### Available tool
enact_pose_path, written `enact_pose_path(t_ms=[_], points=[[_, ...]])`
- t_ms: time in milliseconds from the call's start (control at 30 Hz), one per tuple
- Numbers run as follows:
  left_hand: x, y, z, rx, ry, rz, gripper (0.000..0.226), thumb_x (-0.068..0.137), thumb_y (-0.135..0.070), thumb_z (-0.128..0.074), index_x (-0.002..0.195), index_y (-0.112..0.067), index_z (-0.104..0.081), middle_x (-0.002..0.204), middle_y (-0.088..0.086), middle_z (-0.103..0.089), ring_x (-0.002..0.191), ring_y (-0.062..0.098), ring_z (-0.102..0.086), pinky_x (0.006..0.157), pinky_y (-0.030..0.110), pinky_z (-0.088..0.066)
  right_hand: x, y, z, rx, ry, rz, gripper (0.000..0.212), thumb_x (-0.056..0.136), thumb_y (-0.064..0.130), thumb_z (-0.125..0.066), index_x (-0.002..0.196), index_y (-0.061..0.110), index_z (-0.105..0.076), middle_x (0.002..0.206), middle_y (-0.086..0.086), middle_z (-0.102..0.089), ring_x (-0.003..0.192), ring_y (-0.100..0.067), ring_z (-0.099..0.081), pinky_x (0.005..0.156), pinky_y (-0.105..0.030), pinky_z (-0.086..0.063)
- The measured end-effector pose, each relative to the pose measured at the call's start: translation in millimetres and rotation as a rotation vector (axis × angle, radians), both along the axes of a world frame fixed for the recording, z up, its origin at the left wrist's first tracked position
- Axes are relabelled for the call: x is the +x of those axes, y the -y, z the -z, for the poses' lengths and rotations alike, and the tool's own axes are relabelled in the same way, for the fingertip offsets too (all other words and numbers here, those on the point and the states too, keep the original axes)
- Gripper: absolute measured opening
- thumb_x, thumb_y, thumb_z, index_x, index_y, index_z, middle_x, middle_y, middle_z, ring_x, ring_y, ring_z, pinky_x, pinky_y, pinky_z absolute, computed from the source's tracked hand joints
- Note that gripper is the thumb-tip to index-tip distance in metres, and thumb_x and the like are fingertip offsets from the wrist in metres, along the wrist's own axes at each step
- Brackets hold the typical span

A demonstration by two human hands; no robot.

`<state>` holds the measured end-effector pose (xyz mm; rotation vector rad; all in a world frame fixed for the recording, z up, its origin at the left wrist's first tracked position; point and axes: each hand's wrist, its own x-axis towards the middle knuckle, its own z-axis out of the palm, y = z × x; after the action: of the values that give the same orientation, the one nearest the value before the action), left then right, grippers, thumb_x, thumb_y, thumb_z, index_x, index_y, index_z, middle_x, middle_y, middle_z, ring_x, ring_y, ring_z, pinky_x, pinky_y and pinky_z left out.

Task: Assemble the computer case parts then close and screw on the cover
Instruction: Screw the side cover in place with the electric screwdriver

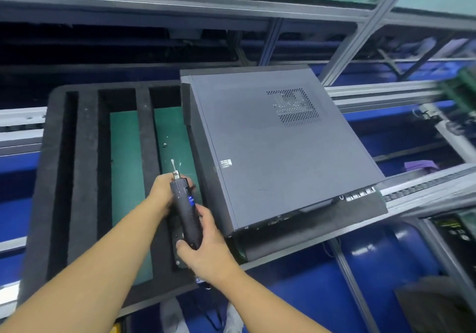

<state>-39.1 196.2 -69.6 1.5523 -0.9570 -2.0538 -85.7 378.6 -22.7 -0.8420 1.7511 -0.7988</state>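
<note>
The right hand [206, 250] clamps its grip on the lower body of a black cylindrical electric screwdriver [186, 211]. The left hand [161, 193] has its grip around the collar below the bit. Beside them, the grey metal computer case [270, 147] lies closed on a black foam tray [85, 165].

Factory assembly line: aluminium conveyor rails [381, 94], foam fixture tray [85, 165].
</note>
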Motion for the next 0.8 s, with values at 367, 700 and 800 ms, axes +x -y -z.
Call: enact_pose_path(t_ms=[367,700,800], points=[[65,15,-27,0.071,-0.478,-0.084,0.016,0.085,-0.028,-0.066,0.096,-0.016,-0.067,0.083,-0.001,-0.073,0.074,0.011,-0.071,0.069,0.025,-0.060,1,17,-30,0.000,-0.013,-0.118,0.066,0.080,0.053,-0.061,0.132,0.072,-0.025,0.119,0.019,-0.061,0.094,-0.011,-0.066,0.088,-0.037,-0.059],[67,19,-41,-0.020,-0.375,0.004,0.010,0.088,-0.022,-0.064,0.095,-0.018,-0.070,0.088,-0.004,-0.074,0.068,0.005,-0.069,0.058,0.019,-0.057,-12,17,-43,-0.029,-0.125,-0.225,0.069,0.081,0.051,-0.061,0.137,0.065,-0.023,0.115,0.005,-0.064,0.097,-0.021,-0.067,0.091,-0.048,-0.058],[67,18,-40,-0.039,-0.381,0.030,0.013,0.088,-0.024,-0.063,0.091,-0.020,-0.075,0.089,-0.002,-0.074,0.070,0.006,-0.069,0.060,0.021,-0.058,-12,16,-42,-0.034,-0.122,-0.222,0.069,0.080,0.050,-0.061,0.136,0.066,-0.024,0.112,0.006,-0.065,0.097,-0.021,-0.067,0.090,-0.048,-0.059]])
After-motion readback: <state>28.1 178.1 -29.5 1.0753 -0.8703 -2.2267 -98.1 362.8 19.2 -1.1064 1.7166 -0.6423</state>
